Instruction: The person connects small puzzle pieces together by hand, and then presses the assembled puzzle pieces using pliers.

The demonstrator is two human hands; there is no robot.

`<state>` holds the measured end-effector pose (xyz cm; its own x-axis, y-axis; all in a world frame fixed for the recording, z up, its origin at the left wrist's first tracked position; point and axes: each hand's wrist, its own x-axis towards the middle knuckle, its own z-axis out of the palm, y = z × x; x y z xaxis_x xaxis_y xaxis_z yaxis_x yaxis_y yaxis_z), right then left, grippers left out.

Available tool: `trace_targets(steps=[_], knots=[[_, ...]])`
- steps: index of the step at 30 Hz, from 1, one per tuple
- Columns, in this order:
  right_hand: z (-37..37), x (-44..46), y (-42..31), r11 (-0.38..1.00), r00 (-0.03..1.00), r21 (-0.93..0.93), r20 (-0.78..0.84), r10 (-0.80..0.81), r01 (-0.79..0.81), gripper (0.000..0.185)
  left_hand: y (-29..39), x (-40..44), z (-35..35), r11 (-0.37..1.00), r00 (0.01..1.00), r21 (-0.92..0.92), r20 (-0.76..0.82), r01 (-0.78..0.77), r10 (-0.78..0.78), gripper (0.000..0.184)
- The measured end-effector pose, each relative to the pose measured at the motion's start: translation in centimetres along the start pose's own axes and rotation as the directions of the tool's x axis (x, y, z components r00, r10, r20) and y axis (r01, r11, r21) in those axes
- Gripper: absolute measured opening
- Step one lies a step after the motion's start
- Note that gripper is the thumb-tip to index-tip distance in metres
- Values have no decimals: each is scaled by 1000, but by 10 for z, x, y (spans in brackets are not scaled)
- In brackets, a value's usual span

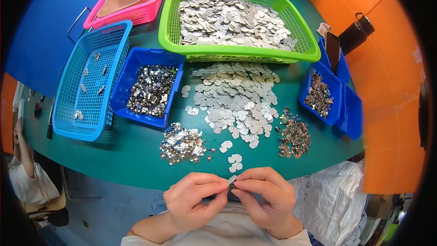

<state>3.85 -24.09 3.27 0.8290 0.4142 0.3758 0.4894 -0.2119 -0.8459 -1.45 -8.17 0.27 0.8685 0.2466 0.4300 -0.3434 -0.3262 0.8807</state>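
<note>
My left hand [198, 200] is closed in a pinch on a small flat white-grey plate [232, 179] at the table's near edge. My right hand [266, 196], also pinching, meets it there with a tiny dark metal piece [234, 185] at its fingertips, partly hidden by the fingers. Just beyond the hands lie a few loose plates [235, 158] of the same notched shape. Farther back spreads a large pile of plates [241, 95]. Shiny silver metal parts [183, 144] are heaped to the left, and small coppery-dark parts [295, 136] to the right.
A green basket [241, 54] full of plates stands at the back. Left are a blue bin [119, 105] of metal parts, a light-blue basket [82, 130] and a pink basket [150, 13]. Dark-blue bins [350, 114], a phone [332, 48] and a black bottle [357, 34] are right.
</note>
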Motion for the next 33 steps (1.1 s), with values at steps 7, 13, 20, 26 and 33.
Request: trace_targets(steps=[7,13,20,26,33], knots=[[-3,-2,8,999,1000,48,26,-5,4,23,-3,4,-4,987,991,-124,101,104,-92,22],[-4,-4,9,877,974,426,46,222,-220,13,-6,3,-5,766,924,-515,203,383,-326,19],[5,-10,21,717,954,648,53,296,-259,16,-4,5,-4,799,935,-486,193,354,-298,19],[10,-14,20,802,959,558,-41,282,-212,16,-4,4,-2,931,974,-293,124,218,-189,20],[16,-16,21,861,968,486,-108,228,-149,17,0,5,-3,912,968,-332,156,239,-197,20]])
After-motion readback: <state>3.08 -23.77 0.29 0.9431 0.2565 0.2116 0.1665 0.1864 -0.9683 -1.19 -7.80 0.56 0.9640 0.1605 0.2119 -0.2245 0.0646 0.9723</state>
